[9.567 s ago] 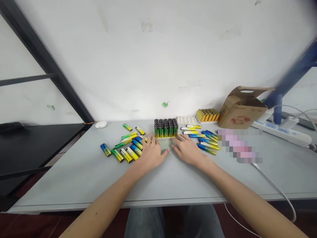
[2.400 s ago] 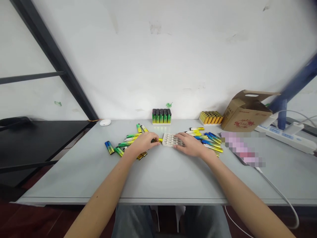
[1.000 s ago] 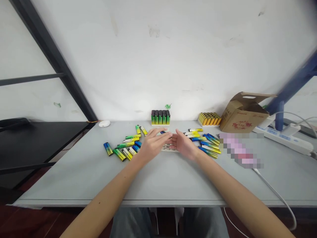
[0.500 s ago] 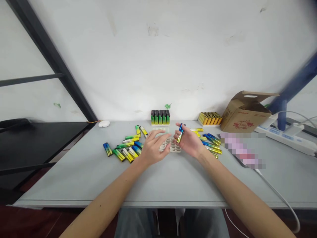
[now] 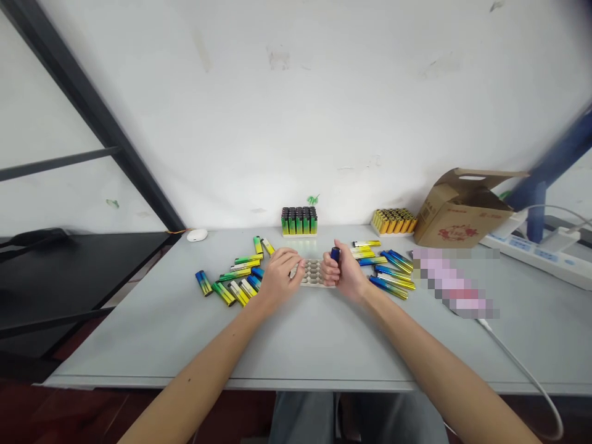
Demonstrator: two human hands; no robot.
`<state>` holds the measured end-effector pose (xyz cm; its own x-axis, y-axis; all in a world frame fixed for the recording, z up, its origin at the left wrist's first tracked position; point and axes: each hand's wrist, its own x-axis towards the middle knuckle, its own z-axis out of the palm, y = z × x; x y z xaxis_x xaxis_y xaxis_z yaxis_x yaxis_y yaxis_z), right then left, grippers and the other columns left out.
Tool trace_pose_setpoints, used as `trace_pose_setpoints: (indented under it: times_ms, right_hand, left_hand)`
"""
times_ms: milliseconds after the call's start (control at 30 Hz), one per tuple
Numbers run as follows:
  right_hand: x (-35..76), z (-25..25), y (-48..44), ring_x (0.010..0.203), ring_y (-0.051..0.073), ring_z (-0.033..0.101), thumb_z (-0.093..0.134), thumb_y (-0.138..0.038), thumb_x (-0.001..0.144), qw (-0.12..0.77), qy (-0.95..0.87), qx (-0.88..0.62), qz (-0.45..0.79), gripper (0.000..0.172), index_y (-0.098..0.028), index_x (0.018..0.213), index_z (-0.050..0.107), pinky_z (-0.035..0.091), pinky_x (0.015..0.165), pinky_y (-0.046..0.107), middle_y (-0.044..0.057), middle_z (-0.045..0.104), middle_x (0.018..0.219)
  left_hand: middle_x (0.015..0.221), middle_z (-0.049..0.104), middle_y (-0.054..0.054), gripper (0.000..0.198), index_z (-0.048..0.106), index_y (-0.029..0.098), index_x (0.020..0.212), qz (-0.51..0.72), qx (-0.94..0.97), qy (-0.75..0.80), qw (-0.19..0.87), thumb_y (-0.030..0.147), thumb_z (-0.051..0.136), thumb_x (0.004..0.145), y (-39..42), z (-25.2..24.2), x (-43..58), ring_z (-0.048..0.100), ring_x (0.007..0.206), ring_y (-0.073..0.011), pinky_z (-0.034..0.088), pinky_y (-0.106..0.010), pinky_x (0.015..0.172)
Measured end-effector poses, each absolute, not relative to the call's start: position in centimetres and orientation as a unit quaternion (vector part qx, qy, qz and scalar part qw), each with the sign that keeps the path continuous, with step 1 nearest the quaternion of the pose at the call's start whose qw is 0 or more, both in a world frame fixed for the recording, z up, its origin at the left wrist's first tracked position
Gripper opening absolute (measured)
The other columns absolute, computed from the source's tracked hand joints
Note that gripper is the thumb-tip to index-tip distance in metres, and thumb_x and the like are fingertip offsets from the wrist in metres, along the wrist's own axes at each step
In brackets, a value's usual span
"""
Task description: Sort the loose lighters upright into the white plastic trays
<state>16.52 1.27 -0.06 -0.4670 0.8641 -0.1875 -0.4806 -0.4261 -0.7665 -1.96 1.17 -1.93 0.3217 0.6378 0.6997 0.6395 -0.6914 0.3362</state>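
My right hand (image 5: pixel 341 272) is wrapped in a fist round an upright lighter (image 5: pixel 335 253), its dark blue end sticking out above the fingers. Just in front of me lies a pale tray (image 5: pixel 312 271) with rows of holes, partly covered by both hands. Over its left edge, my left hand (image 5: pixel 278 275) is loosely bent, thumb a little apart from the fingers, and I see nothing in it. Loose green, white and blue lighters with yellow ends (image 5: pixel 240 267) lie beside my left hand. More blue-and-gold lighters (image 5: pixel 393 277) are spread right of my right hand.
Against the wall stands a filled tray of green lighters with black tops (image 5: pixel 300 222). Farther right are a tray of orange ones (image 5: pixel 394 222), an opened cardboard box (image 5: pixel 462 216) and a power strip (image 5: pixel 539 256). A white cable (image 5: pixel 518 364) crosses the right side. A white case (image 5: pixel 197 235) sits back left.
My right hand has turned and closed round the lighter, which went from tilted across the fingers to upright. My left hand has drawn slightly left, its fingers more bent.
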Motion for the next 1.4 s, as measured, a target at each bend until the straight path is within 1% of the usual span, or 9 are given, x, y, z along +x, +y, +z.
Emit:
trace_pose_setpoints:
  times_ms: [100,267,333,400,533,633,1000,1167,1400]
  right_hand:
    - [16.3,-0.5,1.2,0.041,0.008,0.017,0.038,-0.060,0.086,0.411,-0.354,-0.280,0.792,0.052,-0.021,0.052,0.033,0.021,0.041,0.021,-0.007,0.018,0.048]
    - [16.0,-0.9,1.0,0.056,0.012,0.045,0.048,-0.062,0.083,0.447,-0.395,-0.255,0.761,0.047,-0.020,0.061,0.041,0.041,0.056,0.023,-0.004,0.034,0.056]
    - [16.0,-0.8,0.9,0.061,0.012,0.048,0.049,-0.064,0.082,0.455,-0.400,-0.256,0.753,0.047,-0.020,0.066,0.043,0.041,0.056,0.022,-0.003,0.037,0.061]
    - [16.1,-0.7,0.9,0.055,0.010,0.042,0.047,-0.065,0.083,0.439,-0.403,-0.269,0.756,0.048,-0.020,0.067,0.043,0.034,0.048,0.020,-0.004,0.036,0.061]
    - [16.2,-0.8,0.9,0.044,0.008,0.019,0.036,-0.059,0.087,0.409,-0.394,-0.301,0.766,0.047,-0.020,0.060,0.035,0.013,0.040,0.019,-0.006,0.023,0.052]
    - [16.1,-0.9,0.8,0.043,0.008,0.012,0.031,-0.052,0.087,0.413,-0.372,-0.330,0.763,0.043,-0.021,0.056,0.030,0.008,0.039,0.020,-0.007,0.016,0.050]
    - [15.7,-0.3,0.9,0.045,0.008,0.015,0.033,-0.043,0.086,0.401,-0.391,-0.351,0.750,0.032,-0.021,0.062,0.032,0.009,0.041,0.019,-0.007,0.020,0.054]
    - [15.6,-0.4,1.0,0.045,0.008,0.018,0.031,-0.044,0.088,0.392,-0.400,-0.360,0.746,0.033,-0.021,0.064,0.033,0.012,0.041,0.020,-0.007,0.021,0.056]
    - [15.6,-0.6,1.4,0.045,0.008,0.015,0.028,-0.046,0.089,0.394,-0.403,-0.357,0.745,0.037,-0.020,0.063,0.032,0.009,0.042,0.020,-0.007,0.020,0.056]
  left_hand:
    - [0.081,0.069,-0.005,0.027,0.065,0.020,0.079,-0.424,-0.812,-0.402,-0.001,0.027,0.043,0.093,1.1,-1.9,-1.9,0.059,0.095,-0.0216,0.049,-0.041,0.088]
    - [0.080,0.068,-0.005,0.023,0.063,0.019,0.081,-0.425,-0.819,-0.384,0.017,0.023,0.044,0.093,1.5,-2.5,-1.8,0.058,0.088,-0.0200,0.049,-0.037,0.084]
    - [0.083,0.068,-0.005,0.020,0.063,0.019,0.084,-0.410,-0.826,-0.386,0.032,0.022,0.045,0.093,1.7,-2.7,-1.8,0.058,0.089,-0.0203,0.048,-0.038,0.085]
    - [0.087,0.068,-0.006,0.019,0.063,0.018,0.086,-0.390,-0.835,-0.385,0.052,0.020,0.046,0.093,1.8,-2.8,-1.8,0.057,0.091,-0.0209,0.047,-0.039,0.086]
    - [0.086,0.067,-0.006,0.019,0.061,0.018,0.084,-0.367,-0.847,-0.377,0.077,0.017,0.044,0.093,1.9,-2.6,-1.8,0.057,0.090,-0.0214,0.046,-0.040,0.085]
    - [0.083,0.067,-0.005,0.021,0.060,0.018,0.083,-0.368,-0.846,-0.378,0.076,0.017,0.043,0.093,1.9,-2.5,-1.8,0.057,0.087,-0.0210,0.046,-0.039,0.083]
    - [0.083,0.066,-0.006,0.024,0.061,0.018,0.081,-0.375,-0.833,-0.405,0.036,0.020,0.041,0.095,2.4,-2.9,-2.4,0.057,0.085,-0.0204,0.046,-0.037,0.082]
    - [0.084,0.066,-0.005,0.023,0.060,0.019,0.081,-0.376,-0.825,-0.420,0.021,0.019,0.041,0.094,2.8,-2.9,-3.3,0.059,0.086,-0.0200,0.046,-0.037,0.083]
    - [0.084,0.067,-0.006,0.024,0.061,0.019,0.081,-0.373,-0.825,-0.425,0.017,0.020,0.040,0.094,2.7,-2.5,-3.5,0.060,0.086,-0.0203,0.047,-0.037,0.083]
